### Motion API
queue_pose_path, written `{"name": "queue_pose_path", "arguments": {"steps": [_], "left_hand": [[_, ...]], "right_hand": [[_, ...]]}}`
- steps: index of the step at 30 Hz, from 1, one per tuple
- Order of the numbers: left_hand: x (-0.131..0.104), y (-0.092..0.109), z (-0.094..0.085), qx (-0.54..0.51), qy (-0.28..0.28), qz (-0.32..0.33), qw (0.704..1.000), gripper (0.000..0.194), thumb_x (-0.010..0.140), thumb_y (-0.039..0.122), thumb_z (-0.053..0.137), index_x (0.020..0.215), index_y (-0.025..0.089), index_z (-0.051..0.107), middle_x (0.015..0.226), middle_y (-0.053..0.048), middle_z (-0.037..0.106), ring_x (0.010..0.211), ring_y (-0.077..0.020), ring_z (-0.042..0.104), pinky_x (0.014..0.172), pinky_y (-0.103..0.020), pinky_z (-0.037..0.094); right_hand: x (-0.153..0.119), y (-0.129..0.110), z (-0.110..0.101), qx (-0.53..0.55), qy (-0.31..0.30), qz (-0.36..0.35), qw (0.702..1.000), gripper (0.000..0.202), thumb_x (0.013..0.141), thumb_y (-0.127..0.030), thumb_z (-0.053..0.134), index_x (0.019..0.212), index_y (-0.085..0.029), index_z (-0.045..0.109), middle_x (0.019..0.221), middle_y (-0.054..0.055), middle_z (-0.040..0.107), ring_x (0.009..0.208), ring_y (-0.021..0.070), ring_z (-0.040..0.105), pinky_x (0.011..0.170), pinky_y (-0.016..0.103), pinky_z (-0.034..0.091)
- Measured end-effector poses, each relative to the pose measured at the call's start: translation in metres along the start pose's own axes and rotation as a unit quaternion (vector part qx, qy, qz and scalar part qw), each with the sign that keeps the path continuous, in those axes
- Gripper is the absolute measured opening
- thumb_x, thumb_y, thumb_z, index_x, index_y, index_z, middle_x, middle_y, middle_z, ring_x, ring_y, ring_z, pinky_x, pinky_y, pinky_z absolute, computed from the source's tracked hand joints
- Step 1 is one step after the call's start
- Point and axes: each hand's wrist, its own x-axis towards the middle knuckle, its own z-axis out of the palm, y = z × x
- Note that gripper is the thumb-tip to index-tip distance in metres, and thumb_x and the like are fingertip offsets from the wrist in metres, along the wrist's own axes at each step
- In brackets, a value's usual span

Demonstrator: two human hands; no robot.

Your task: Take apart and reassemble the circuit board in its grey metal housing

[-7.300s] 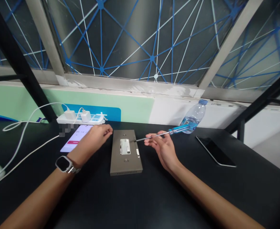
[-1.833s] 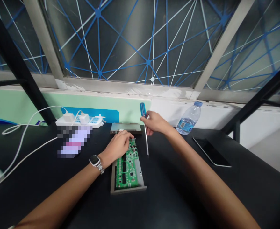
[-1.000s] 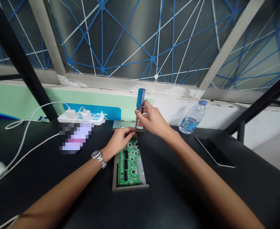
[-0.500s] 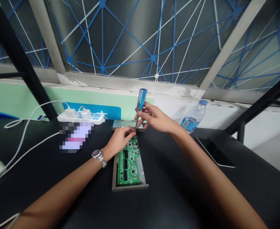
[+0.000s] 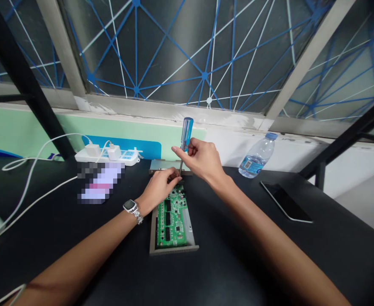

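Head view: at the board's (image 5: 178, 216) far end, right hand (image 5: 204, 158) held a screwdriver (image 5: 187, 129); left hand (image 5: 157, 189) curled, grip unclear.

Near-upright blue screwdriver (image 5: 187, 132), green circuit board (image 5: 175, 219) flat

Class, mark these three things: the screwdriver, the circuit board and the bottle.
Screwdriver (image 5: 187, 133), head view: on its blue handle.
Circuit board (image 5: 175, 217), head view: middle of its green face.
Bottle (image 5: 260, 151), head view: clear body above the label.

Left fingers (image 5: 171, 172) bent; right fingers (image 5: 192, 148) curled, higher.
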Motion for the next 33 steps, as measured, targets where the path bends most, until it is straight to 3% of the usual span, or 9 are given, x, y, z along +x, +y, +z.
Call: {"name": "queue_pose_path", "arguments": {"steps": [7, 11, 16, 33], "left_hand": [[0.001, -0.003, 0.001, -0.001, -0.009, 0.002, 1.000, 0.011, 0.091, 0.028, 0.058, 0.087, 0.020, 0.064, 0.080, -0.002, 0.070, 0.075, -0.0194, 0.066, 0.071, -0.030, 0.049], [0.001, -0.006, -0.002, 0.016, -0.031, 0.019, 0.999, 0.010, 0.089, 0.022, 0.055, 0.094, 0.021, 0.065, 0.089, -0.004, 0.072, 0.083, -0.0204, 0.067, 0.074, -0.031, 0.050], [0.001, -0.010, -0.005, 0.087, -0.073, 0.027, 0.993, 0.029, 0.080, 0.007, 0.050, 0.100, 0.020, 0.065, 0.100, -0.006, 0.071, 0.095, -0.0227, 0.066, 0.085, -0.035, 0.051], [0.003, -0.015, -0.005, 0.123, -0.071, 0.041, 0.989, 0.032, 0.081, 0.006, 0.046, 0.101, 0.022, 0.066, 0.099, -0.006, 0.070, 0.091, -0.0231, 0.065, 0.080, -0.035, 0.050]], "right_hand": [[0.000, -0.004, 0.000, -0.039, 0.018, 0.002, 0.999, 0.047, 0.084, -0.061, 0.059, 0.062, -0.022, 0.044, 0.053, -0.002, 0.051, 0.050, 0.0129, 0.042, 0.052, 0.029, 0.023], [0.002, 0.000, 0.000, 0.035, -0.017, -0.005, 0.999, 0.045, 0.085, -0.059, 0.060, 0.065, -0.022, 0.044, 0.055, -0.003, 0.050, 0.050, 0.0116, 0.041, 0.051, 0.028, 0.025], [0.004, 0.006, 0.002, 0.097, -0.039, 0.002, 0.995, 0.042, 0.084, -0.057, 0.062, 0.068, -0.021, 0.047, 0.056, -0.003, 0.048, 0.051, 0.0111, 0.040, 0.050, 0.027, 0.026], [0.007, 0.017, 0.010, 0.310, -0.123, 0.040, 0.942, 0.040, 0.082, -0.059, 0.064, 0.087, -0.021, 0.055, 0.079, 0.000, 0.061, 0.049, 0.0113, 0.059, 0.041, 0.024, 0.044]]}}
